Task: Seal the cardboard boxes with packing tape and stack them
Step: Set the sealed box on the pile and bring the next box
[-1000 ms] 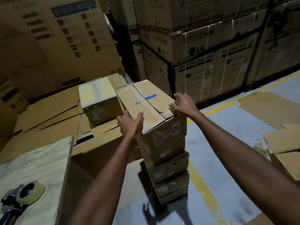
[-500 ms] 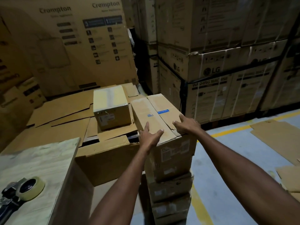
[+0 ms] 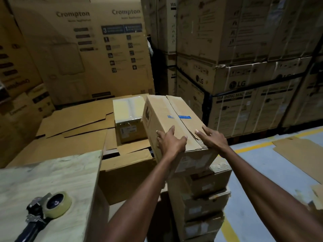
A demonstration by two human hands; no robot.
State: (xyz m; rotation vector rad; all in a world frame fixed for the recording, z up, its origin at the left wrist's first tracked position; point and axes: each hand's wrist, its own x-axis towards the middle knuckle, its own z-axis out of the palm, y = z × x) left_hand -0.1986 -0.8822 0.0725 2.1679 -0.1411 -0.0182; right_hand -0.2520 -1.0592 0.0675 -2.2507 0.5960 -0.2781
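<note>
top box (image 3: 173, 119) on stack (image 3: 201, 203), tape dispenser (image 3: 50, 206) left

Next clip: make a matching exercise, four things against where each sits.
Things: 1 tan packing tape roll on black dispenser; 2 small cardboard box with shiny taped top; 3 large brown cardboard box with blue label; 4 yellow painted line.
Places: A grey floor; B atop the box stack, left hand and right hand on it; C pale plywood tabletop; D flattened cardboard sheets.
Pairs: 1-C, 2-D, 3-B, 4-A.

Matt cardboard box (image 3: 157, 110); rough plywood table (image 3: 52, 175)
</note>
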